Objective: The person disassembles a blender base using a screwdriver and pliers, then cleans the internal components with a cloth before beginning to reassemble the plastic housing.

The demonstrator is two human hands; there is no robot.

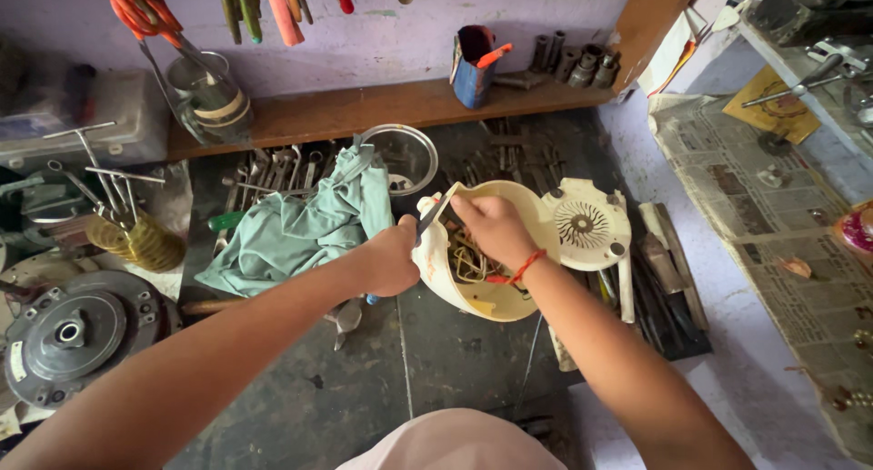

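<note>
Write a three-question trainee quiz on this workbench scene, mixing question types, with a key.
1. True or false: the left hand holds a thin metal tool against the cream plastic appliance housing.
2. What lies directly left of the housing? A) crumpled pale green cloth B) red bucket C) glass plate
3. Fill in: the right hand reaches into the housing, above tangled ____.

Key: 1 true; 2 A; 3 wires.
</note>
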